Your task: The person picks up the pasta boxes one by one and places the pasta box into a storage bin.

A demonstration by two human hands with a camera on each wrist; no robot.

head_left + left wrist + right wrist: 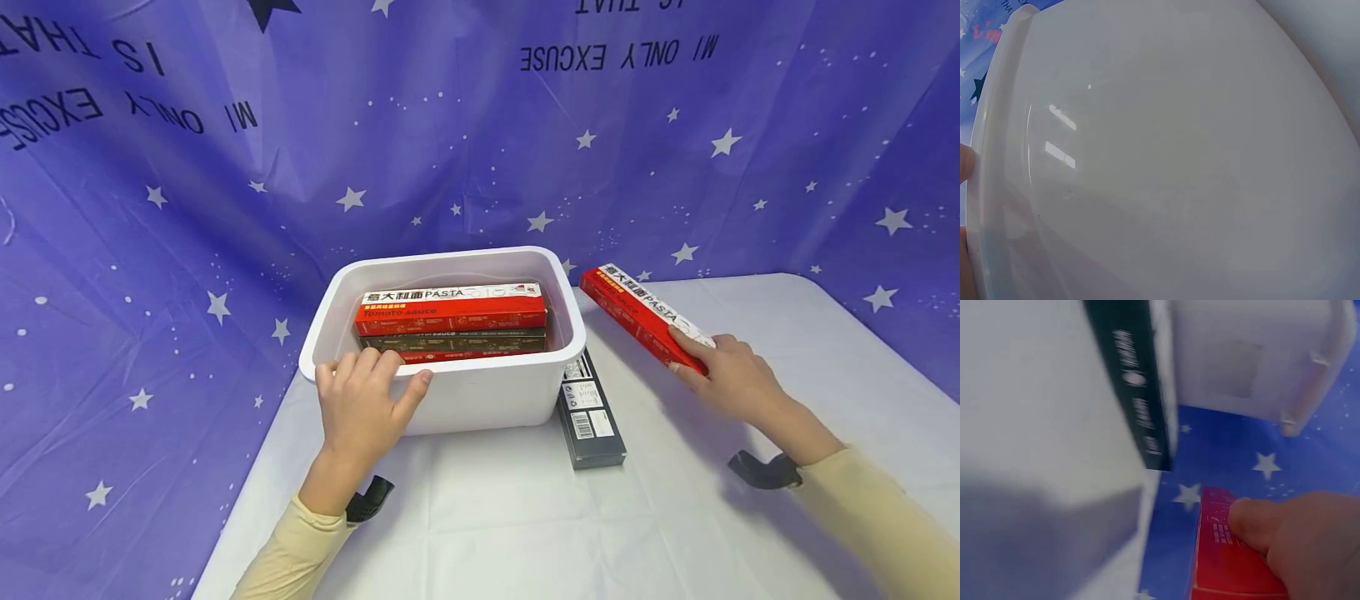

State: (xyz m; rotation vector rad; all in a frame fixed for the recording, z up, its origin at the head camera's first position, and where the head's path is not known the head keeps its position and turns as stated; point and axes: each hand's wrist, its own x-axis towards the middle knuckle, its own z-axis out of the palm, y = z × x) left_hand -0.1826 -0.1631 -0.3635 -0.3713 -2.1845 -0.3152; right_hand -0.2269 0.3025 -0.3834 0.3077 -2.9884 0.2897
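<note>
My right hand (738, 379) grips the near end of a red and white pasta box (637, 312), labelled tomato sauce, and holds it slanted to the right of the white plastic bin (480, 400). In the right wrist view the thumb (1257, 519) presses on the red box (1229, 569). My left hand (362, 408) holds the bin's near rim, its fingers bent over the edge. Inside the bin, another red pasta box (457, 317) lies behind a dark box (465, 342) and a further red one, partly hidden by the rim.
A dark grey box (598, 450) lies on the white-covered table (480, 517), against the bin's right side and partly hidden by it. Behind the table hangs a purple cloth (465, 167) with stars and lettering.
</note>
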